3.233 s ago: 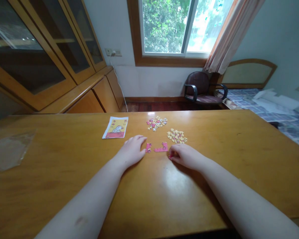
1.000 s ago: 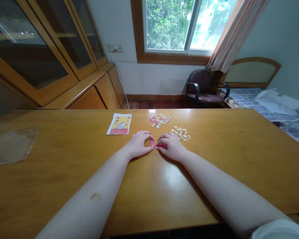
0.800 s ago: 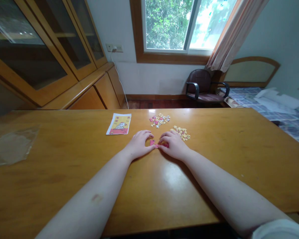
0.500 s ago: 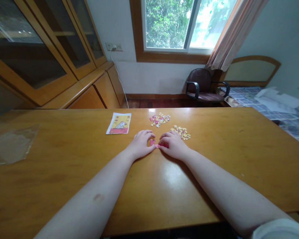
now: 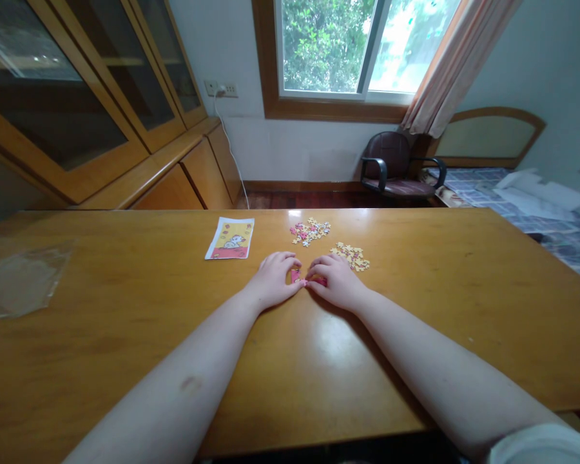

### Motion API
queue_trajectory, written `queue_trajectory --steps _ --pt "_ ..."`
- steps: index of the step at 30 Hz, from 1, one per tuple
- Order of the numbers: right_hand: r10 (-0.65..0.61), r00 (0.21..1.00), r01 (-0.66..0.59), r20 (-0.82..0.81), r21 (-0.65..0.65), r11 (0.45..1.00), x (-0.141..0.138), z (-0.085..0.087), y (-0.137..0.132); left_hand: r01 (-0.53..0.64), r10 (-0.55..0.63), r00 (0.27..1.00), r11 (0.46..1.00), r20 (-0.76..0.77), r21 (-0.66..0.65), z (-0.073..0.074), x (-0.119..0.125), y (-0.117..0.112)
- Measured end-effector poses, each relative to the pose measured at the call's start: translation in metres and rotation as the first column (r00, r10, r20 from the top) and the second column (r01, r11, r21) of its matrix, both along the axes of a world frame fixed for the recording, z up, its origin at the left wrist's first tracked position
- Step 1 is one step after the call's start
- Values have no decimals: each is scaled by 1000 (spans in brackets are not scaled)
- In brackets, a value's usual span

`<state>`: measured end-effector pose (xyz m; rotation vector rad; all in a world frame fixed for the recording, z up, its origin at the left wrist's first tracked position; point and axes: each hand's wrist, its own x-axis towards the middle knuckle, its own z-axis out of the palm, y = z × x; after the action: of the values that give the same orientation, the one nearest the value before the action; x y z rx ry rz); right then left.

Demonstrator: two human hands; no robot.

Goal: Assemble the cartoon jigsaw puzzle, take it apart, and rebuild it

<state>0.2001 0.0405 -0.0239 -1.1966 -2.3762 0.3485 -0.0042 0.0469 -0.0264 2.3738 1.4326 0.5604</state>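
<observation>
Pink jigsaw puzzle pieces lie on the wooden table between my two hands, partly covered by them. My left hand curls around their left side, its thumb pressed at the near edge. From the right, my right hand bends over more of the pink pieces, thumb and fingers closed on them. Both thumbs almost meet at the front of the strip. Just beyond my right hand lies a pile of yellow puzzle pieces. Farther back is a mixed pile of pink, white and yellow pieces.
A picture card with a white animal on yellow and pink lies left of the piles. A clear plastic bag rests at the table's left end. Beyond stand a glass-doored cabinet, a chair and a bed.
The right thumb has shifted slightly left, closer to the left thumb, covering more of the pink piece between them. The piles and card stay where they were.
</observation>
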Motion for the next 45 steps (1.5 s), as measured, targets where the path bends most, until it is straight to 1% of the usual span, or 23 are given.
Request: queue_trajectory --steps 4,8,16,22,30,33,38,41,43,45 --pt "28 1000 -27 -3 28 999 -3 -3 0 -7 7 1000 1000 -18 -9 3 1 -1" --pt "36 999 -37 16 17 999 -5 -6 0 0 -1 1000 1000 -21 -15 4 -2 -1" --pt "36 999 -36 23 -5 999 -5 -2 -1 1 -1 1000 1000 -20 -7 1 -6 2" --pt "30 999 -30 33 -24 999 -4 -4 0 -19 19 999 1000 -35 -4 3 -7 1" --pt "16 999 -15 31 -27 1000 -8 -2 -3 -6 6 1000 1000 -13 -7 4 -6 1" --pt "4 1000 -3 31 -25 1000 -5 1 -2 14 -14 1000 1000 15 9 4 -6 1" --pt "-87 994 87 69 -1 996 9 11 2 109 -111 992 994 55 33 8 -3 -1" --pt "-21 996 22 92 -8 1000 12 13 1 174 -176 983 984 49 36 9 -1 -3" --pt "49 994 -46 102 -25 999 10 13 -1 191 -192 981 981 32 36 8 -1 -3" --pt "84 990 -81 117 -31 996 8 12 -2 194 -195 981 980 22 34 8 -2 -3"
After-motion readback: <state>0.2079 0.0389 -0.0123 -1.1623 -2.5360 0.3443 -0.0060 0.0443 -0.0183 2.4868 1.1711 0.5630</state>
